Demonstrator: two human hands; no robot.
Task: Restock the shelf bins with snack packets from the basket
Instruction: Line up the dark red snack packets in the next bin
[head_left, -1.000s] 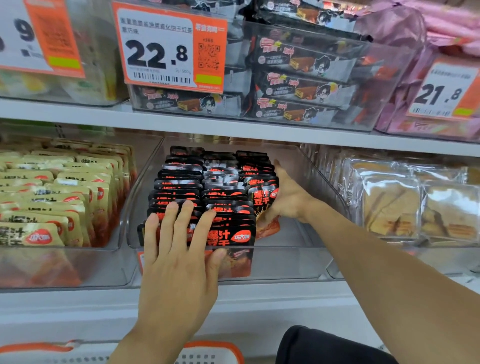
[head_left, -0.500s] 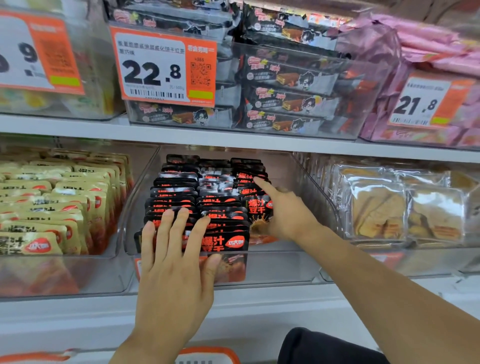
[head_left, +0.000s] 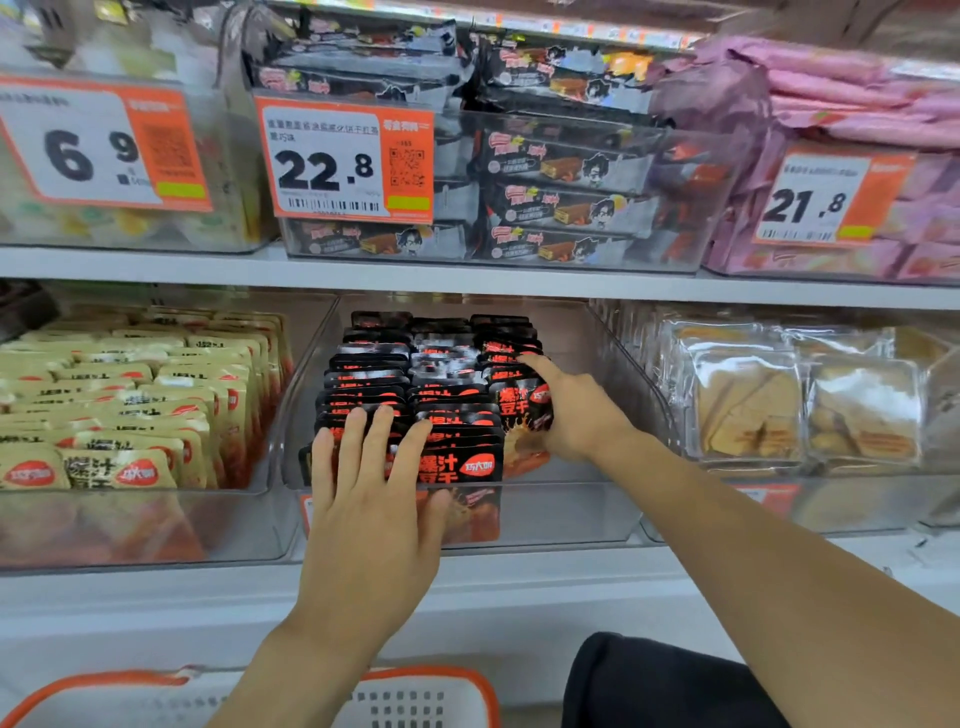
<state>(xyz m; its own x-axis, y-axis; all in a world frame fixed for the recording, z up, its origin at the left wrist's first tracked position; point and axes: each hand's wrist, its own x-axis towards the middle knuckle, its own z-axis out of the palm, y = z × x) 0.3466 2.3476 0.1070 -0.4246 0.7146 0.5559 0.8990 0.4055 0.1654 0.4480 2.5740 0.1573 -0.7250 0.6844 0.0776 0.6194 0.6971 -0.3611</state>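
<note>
On the lower shelf (head_left: 467, 587) a clear plastic bin (head_left: 571, 514) holds three rows of black-and-red snack packets (head_left: 374, 374) standing on edge. The left hand (head_left: 371, 512) lies flat against the front of the left and middle rows, fingers straight and spread, thumb out to the side at the bin's front wall. The right hand (head_left: 582, 410) reaches into the bin from the right and grips the front packet of the right row (head_left: 522, 410), its index finger pointing back along the tops of the packets behind it; this packet is tilted and sits further back than the fronts of the other two rows. Just beside this bin on the left is a bin of yellow packets (head_left: 130, 405), and on the right a bin of clear-wrapped tan snacks (head_left: 753, 405). On the shelf above stand bins of black snack bars (head_left: 566, 171) and pink packets (head_left: 857, 104), with orange price tags (head_left: 348, 161) on their fronts. At the bottom edge shows the orange rim of a white basket (head_left: 447, 680).
</note>
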